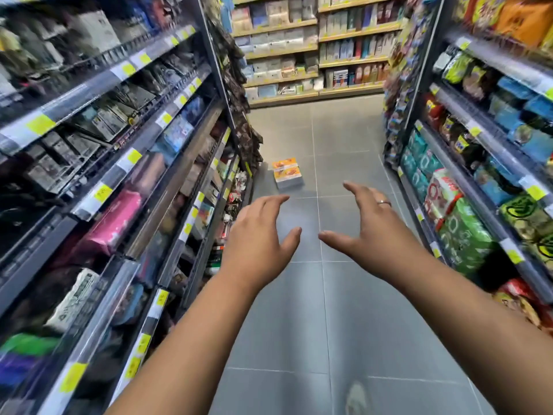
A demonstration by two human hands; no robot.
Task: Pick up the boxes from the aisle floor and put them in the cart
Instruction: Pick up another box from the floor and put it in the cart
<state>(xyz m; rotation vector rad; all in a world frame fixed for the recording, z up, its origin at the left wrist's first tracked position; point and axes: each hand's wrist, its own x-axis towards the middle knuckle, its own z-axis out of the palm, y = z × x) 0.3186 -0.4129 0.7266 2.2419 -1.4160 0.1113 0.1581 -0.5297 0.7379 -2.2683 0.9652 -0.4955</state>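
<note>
Left hand (257, 232) and right hand (368, 226) reach out, fingers (269, 202) apart, holding nothing. Step closer, bend low, grip the stacked boxes (286, 175) by both sides.

Illegible print on boxes (286, 175) (too small), blurred left shelves (98, 82)

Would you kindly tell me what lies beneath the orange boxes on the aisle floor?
Beneath the orange boxes a pale grey layer shows, resting on the floor tiles. Whether that is more boxes is unclear; its underside is hidden.
</note>
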